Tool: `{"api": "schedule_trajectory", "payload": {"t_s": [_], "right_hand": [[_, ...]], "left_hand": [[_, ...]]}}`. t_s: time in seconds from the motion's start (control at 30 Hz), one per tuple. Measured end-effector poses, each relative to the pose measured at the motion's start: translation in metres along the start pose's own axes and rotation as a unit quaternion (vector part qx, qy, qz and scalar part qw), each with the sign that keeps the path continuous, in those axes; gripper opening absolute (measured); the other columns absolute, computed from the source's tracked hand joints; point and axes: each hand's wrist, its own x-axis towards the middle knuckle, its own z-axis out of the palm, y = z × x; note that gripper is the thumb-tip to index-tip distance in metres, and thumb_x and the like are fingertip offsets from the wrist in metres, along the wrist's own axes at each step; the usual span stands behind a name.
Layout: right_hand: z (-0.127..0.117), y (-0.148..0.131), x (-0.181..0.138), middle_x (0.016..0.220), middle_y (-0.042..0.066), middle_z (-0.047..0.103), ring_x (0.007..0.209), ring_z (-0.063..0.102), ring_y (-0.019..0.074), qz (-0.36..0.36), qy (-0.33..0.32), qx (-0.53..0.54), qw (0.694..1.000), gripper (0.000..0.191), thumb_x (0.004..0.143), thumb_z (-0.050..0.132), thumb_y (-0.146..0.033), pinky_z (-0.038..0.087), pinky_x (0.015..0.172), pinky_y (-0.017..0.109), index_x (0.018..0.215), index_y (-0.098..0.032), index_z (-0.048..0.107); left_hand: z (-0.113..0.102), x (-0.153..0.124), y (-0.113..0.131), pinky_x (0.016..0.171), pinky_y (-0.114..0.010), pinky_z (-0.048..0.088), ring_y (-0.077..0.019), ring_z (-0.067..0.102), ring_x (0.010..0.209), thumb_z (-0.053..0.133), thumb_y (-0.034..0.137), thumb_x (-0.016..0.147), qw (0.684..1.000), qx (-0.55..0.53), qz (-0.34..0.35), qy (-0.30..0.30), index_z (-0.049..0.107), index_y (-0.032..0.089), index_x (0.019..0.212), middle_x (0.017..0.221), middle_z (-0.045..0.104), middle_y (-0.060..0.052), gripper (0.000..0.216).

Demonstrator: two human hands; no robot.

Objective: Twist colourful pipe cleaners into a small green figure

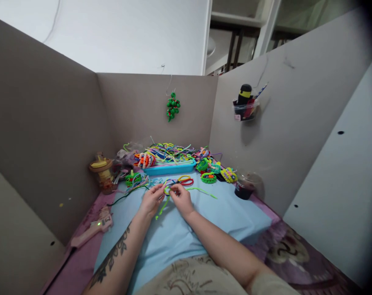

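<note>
left hand (151, 200): fingers pinched on the yellow-green pipe cleaner (166, 191)
right hand (180, 198): fingertips closed on the same loop (close to the left)
yellow-green pipe cleaner: over the light blue cloth (222, 213), just before the blue tray (169, 169)
glue gun (95, 226): left edge, well apart from hands

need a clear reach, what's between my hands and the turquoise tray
Head view: red, yellow and blue looped pipe cleaners lie on the cloth between the left hand, the right hand and the turquoise tray.
</note>
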Motion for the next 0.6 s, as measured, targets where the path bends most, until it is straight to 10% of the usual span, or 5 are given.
{"api": "schedule_trajectory", "payload": {"t_s": [0.6], "right_hand": [[-0.0042, 0.0013, -0.0007, 0.084, 0.004, 0.068, 0.080, 0.058, 0.0160, -0.170, -0.031, -0.116, 0.978, 0.023, 0.081, 0.049, -0.015, 0.045, 0.075, 0.030, 0.091, -0.022, 0.068]], "left_hand": [[-0.0031, -0.0005, -0.0006, 0.059, -0.020, 0.051, -0.0058, 0.056, 0.052, 0.072, 0.008, 0.061, 0.999, -0.025, -0.037, -0.011, 0.058, 0.016, 0.087, 0.065, 0.060, 0.002, 0.030]]}}
